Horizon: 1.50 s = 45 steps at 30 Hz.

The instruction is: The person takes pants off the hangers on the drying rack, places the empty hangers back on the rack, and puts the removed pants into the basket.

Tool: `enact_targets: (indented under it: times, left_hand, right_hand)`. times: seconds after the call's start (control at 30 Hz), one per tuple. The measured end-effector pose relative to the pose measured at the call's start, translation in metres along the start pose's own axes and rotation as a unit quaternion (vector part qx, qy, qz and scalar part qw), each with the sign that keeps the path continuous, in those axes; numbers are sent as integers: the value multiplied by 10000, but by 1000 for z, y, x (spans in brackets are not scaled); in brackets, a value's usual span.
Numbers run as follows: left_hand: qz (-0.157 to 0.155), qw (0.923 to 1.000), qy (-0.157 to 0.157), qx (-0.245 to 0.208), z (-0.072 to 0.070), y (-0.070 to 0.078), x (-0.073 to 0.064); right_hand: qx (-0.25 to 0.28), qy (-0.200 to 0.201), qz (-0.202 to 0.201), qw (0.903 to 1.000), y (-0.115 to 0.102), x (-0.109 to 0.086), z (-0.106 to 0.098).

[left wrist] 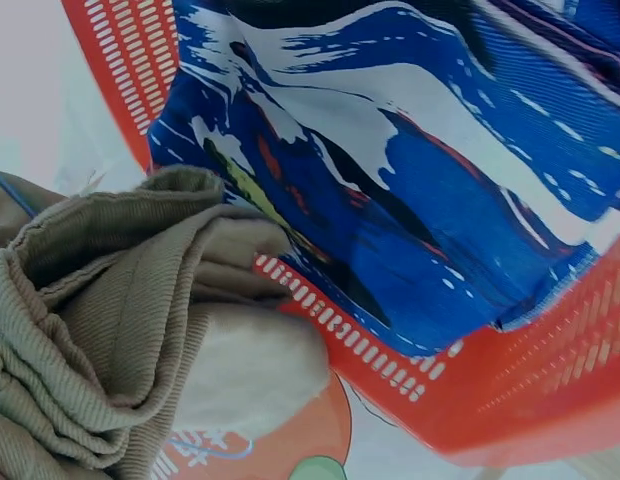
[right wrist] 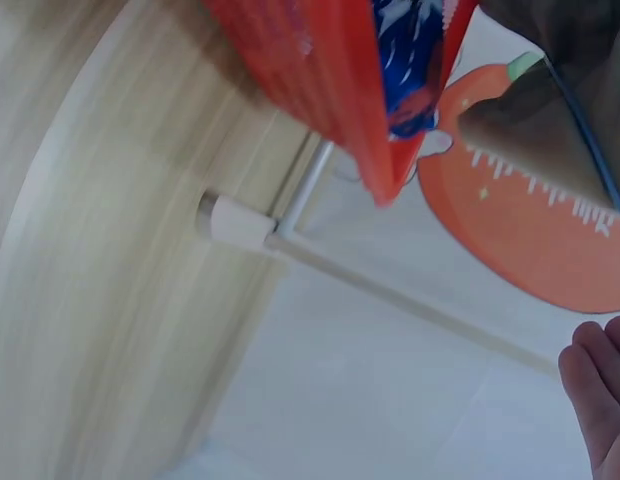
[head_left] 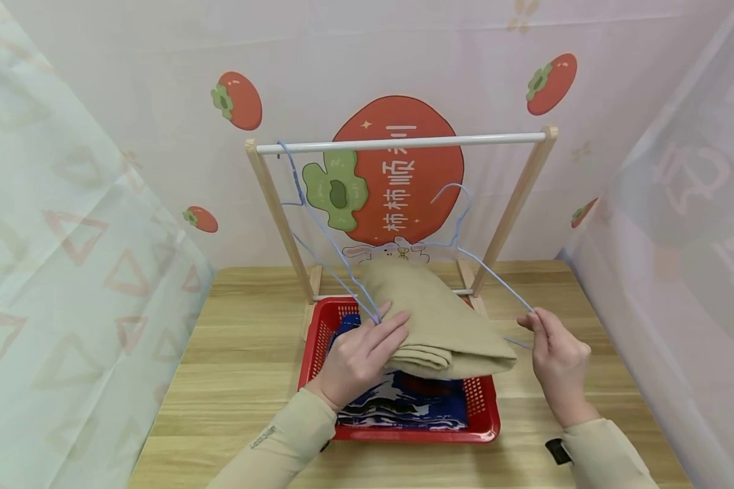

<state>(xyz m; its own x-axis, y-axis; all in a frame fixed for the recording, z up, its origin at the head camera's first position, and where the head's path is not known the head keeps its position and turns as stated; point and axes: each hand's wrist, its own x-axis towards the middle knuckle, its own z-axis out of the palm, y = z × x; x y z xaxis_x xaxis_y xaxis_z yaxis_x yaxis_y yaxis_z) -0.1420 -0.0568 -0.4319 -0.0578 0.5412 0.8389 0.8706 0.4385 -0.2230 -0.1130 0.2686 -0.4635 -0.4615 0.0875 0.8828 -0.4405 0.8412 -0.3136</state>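
A folded khaki garment (head_left: 428, 305) slants over the basket. My left hand (head_left: 361, 353) grips its left edge, fingers on top and thumb hidden. The ribbed folds of the khaki garment (left wrist: 120, 320) fill the lower left of the left wrist view. At the right, my right hand (head_left: 559, 360) pinches the corner of a blue wire hanger (head_left: 495, 277); its hook points up, and part of its frame is hidden behind the garment. That hanger's wire (right wrist: 585, 130) also crosses the right wrist view. Another blue hanger (head_left: 327, 234) hangs from the rod's left end, its lower tip right at my left fingers.
A red plastic basket (head_left: 489, 428) stands on the wooden table (head_left: 238, 407), holding folded blue patterned cloth (head_left: 404, 404). Behind it rises a rack with a white rod (head_left: 397, 143) and wooden posts (head_left: 520, 197). Printed curtains close off the back and sides.
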Motion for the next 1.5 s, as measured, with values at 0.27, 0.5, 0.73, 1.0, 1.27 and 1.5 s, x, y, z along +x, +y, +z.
enact_targets:
  times: [0.27, 0.5, 0.73, 1.0, 1.27, 1.5]
  left_hand:
    - [118, 9998, -87, -97, -8, -3, -8]
    - [176, 9998, -40, -115, -6, -3, -7]
    - [144, 9997, -43, -197, -8, -3, -7]
    - [91, 9998, -52, -188, -12, -3, -9]
    - [83, 9999, -119, -41, -11, -7, -9]
    - [40, 9997, -214, -127, -8, -8, -5]
  right_hand:
    - [-157, 16, -245, 9996, 12, 3, 1]
    - [-426, -418, -277, 9978, 14, 10, 3]
    - [-555, -497, -302, 9968, 18, 11, 9]
    - [-554, -176, -196, 9981, 23, 15, 9]
    - [-97, 409, 248, 9988, 20, 40, 4]
    - [686, 310, 751, 9943, 13, 68, 4]
